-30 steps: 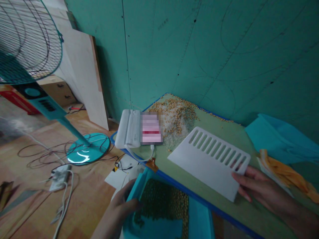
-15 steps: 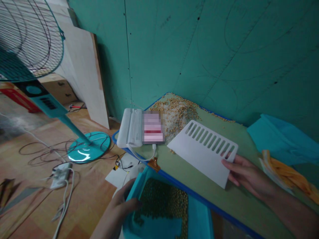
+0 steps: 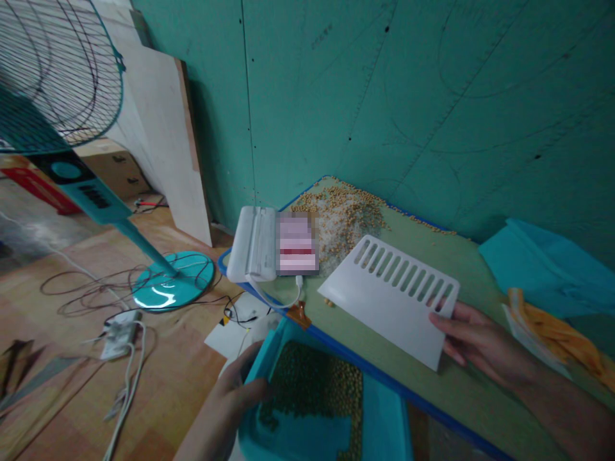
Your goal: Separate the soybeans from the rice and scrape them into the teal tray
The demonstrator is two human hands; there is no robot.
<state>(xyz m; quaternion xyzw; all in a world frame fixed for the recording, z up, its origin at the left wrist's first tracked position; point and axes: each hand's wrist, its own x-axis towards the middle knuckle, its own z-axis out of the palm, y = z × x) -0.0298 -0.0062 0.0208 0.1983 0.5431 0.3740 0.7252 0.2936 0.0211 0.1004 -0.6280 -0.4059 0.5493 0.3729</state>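
Note:
My right hand (image 3: 480, 339) grips the right end of a white slotted plastic scraper (image 3: 384, 307), thumb on top, its flat edge turned toward the table's front. The scraper is over the green tabletop (image 3: 471, 390), in front of a pile of soybeans (image 3: 346, 205) mixed with whitish grains. My left hand (image 3: 240, 384) is closed on the left rim of a blue plastic bin (image 3: 307, 442), thumb inside. Dark green and tan beans (image 3: 317, 378) lie in the bin, which sits just below the table's front edge. A few soybeans (image 3: 328, 302) lie beside the scraper's left tip.
A white device (image 3: 252, 243) and a blurred-out screen (image 3: 296, 246) stand at the table's left corner, with a cable. Blue cloth (image 3: 548, 269) and an orange-and-white bag (image 3: 552, 326) lie at right. A turquoise fan (image 3: 100, 198) and power strip (image 3: 118, 336) are on the left floor.
The scraper has shifted slightly left and toward the table's front edge in my right hand. My left hand keeps its hold on the bin.

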